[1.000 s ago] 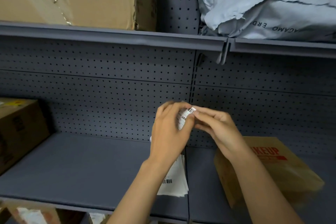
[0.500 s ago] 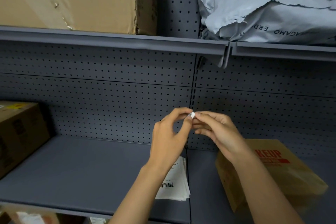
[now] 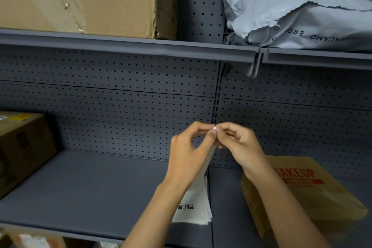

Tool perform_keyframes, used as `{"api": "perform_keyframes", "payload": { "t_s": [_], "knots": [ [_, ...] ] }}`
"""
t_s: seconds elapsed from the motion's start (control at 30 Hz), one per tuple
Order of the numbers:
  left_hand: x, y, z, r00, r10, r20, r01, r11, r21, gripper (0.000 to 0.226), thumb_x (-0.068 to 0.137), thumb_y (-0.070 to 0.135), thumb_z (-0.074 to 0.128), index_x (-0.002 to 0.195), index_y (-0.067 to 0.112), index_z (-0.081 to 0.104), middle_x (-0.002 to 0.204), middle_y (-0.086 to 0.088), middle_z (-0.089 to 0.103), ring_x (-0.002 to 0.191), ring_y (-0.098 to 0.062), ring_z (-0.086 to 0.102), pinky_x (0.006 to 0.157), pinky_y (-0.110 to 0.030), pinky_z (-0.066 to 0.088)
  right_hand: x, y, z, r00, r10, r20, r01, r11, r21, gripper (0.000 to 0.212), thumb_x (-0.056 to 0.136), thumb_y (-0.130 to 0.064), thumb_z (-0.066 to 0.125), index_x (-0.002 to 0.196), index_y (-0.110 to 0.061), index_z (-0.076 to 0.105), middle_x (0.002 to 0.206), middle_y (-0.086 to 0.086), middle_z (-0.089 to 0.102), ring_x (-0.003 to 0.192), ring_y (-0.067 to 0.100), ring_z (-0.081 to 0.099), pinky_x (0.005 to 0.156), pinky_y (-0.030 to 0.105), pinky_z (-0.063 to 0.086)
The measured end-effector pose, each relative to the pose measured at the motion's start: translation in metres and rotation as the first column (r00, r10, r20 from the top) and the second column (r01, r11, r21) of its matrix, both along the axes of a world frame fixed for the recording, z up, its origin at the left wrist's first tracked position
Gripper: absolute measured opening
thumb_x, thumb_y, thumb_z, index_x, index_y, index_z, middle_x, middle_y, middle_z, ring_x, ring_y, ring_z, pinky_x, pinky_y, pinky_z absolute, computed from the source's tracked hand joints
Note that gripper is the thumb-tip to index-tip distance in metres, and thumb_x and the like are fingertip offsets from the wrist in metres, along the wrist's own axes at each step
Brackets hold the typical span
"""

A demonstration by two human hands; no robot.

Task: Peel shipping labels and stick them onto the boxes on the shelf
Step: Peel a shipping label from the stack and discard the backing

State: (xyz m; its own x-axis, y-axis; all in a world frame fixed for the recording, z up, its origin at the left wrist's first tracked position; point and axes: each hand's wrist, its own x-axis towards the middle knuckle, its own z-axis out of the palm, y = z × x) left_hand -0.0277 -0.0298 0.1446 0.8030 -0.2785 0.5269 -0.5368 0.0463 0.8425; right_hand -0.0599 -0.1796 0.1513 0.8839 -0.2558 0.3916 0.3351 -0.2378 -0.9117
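Two hands, left hand (image 3: 187,157) and right hand (image 3: 239,147), pinching one label (image 3: 209,157) corner edge-on, apparently to split backing; spare labels (image 3: 196,205) stacked below.

Head-worn camera faces the shelf (image 3: 84,185) closely, looking slightly downward

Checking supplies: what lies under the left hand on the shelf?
A stack of labels with a barcode showing lies on the shelf; the left hand and forearm cover its left part.
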Motion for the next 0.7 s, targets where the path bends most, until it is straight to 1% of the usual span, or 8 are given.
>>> {"api": "perform_keyframes", "payload": {
  "t_s": [0.17, 0.27, 0.37, 0.47, 0.53, 0.63, 0.7],
  "knots": [
    [0.000, -0.001, -0.002, 1.000, 0.022, -0.001, -0.022, 1.000, 0.011, 0.012, 0.099, 0.028, 0.067, 0.097, 0.025, 0.079, 0.089, 0.014, 0.081, 0.097, -0.001, 0.074, 0.097, -0.021, 0.052, 0.001, 0.002, -0.004, 0.999, -0.028, 0.028, 0.028, 1.000, 0.005, 0.016, 0.098, -0.013, 0.061, 0.100, -0.004, 0.074, 0.081, 0.002, 0.075, 0.074, 0.006, 0.068, 0.065, 0.019, 0.053],
    [0.000, -0.003, -0.001, 0.999, 0.044, -0.010, -0.044, 0.999, 0.015, 0.013, 0.098, 0.031, 0.068, 0.096, 0.027, 0.080, 0.091, 0.017, 0.080, 0.099, 0.000, 0.072, 0.099, -0.026, 0.052, 0.001, 0.002, -0.005, 0.998, -0.040, 0.042, 0.040, 0.999, 0.003, 0.015, 0.098, -0.013, 0.062, 0.099, -0.007, 0.075, 0.089, 0.010, 0.076, 0.077, 0.008, 0.069, 0.067, 0.019, 0.054],
    [-0.002, -0.004, 0.001, 0.998, 0.050, -0.038, -0.050, 0.999, 0.005, 0.014, 0.097, 0.030, 0.068, 0.095, 0.027, 0.081, 0.093, 0.019, 0.080, 0.100, 0.002, 0.072, 0.100, -0.026, 0.053, 0.000, 0.004, -0.006, 0.996, -0.060, 0.067, 0.061, 0.998, -0.009, 0.013, 0.098, -0.011, 0.062, 0.097, -0.007, 0.074, 0.092, 0.008, 0.076, 0.078, 0.009, 0.069, 0.067, 0.017, 0.053],
    [-0.002, -0.005, 0.002, 0.997, 0.058, -0.045, -0.058, 0.998, -0.003, 0.014, 0.097, 0.026, 0.069, 0.096, 0.026, 0.082, 0.094, 0.019, 0.080, 0.100, 0.004, 0.072, 0.099, -0.024, 0.054, 0.001, 0.006, -0.007, 0.991, -0.096, 0.097, 0.098, 0.995, -0.018, 0.013, 0.098, -0.009, 0.062, 0.096, -0.004, 0.074, 0.091, 0.013, 0.075, 0.078, 0.012, 0.068, 0.067, 0.017, 0.052],
    [-0.003, -0.005, 0.002, 0.997, 0.060, -0.049, -0.060, 0.998, -0.012, 0.014, 0.097, 0.025, 0.068, 0.097, 0.025, 0.083, 0.095, 0.019, 0.080, 0.100, 0.004, 0.072, 0.097, -0.020, 0.054, 0.001, 0.009, -0.008, 0.986, -0.116, 0.119, 0.121, 0.992, -0.036, 0.012, 0.098, -0.009, 0.061, 0.095, -0.005, 0.073, 0.091, 0.014, 0.074, 0.079, 0.014, 0.067, 0.069, 0.021, 0.054],
    [-0.005, -0.005, 0.003, 0.996, 0.056, -0.065, -0.058, 0.998, -0.028, 0.017, 0.097, 0.023, 0.066, 0.098, 0.024, 0.083, 0.095, 0.018, 0.081, 0.099, 0.004, 0.073, 0.093, -0.015, 0.053, 0.000, 0.011, -0.009, 0.978, -0.145, 0.148, 0.155, 0.986, -0.058, 0.013, 0.098, -0.010, 0.061, 0.092, -0.010, 0.071, 0.086, 0.009, 0.073, 0.080, 0.025, 0.069, 0.075, 0.036, 0.057],
    [-0.007, -0.005, 0.003, 0.996, 0.055, -0.070, -0.057, 0.998, -0.034, 0.018, 0.097, 0.021, 0.066, 0.099, 0.023, 0.083, 0.096, 0.017, 0.081, 0.099, 0.004, 0.073, 0.092, -0.014, 0.053, -0.001, 0.013, -0.011, 0.972, -0.168, 0.164, 0.182, 0.980, -0.079, 0.013, 0.099, -0.013, 0.061, 0.091, -0.015, 0.071, 0.085, 0.005, 0.072, 0.082, 0.028, 0.069, 0.078, 0.043, 0.057]
  ]
}}
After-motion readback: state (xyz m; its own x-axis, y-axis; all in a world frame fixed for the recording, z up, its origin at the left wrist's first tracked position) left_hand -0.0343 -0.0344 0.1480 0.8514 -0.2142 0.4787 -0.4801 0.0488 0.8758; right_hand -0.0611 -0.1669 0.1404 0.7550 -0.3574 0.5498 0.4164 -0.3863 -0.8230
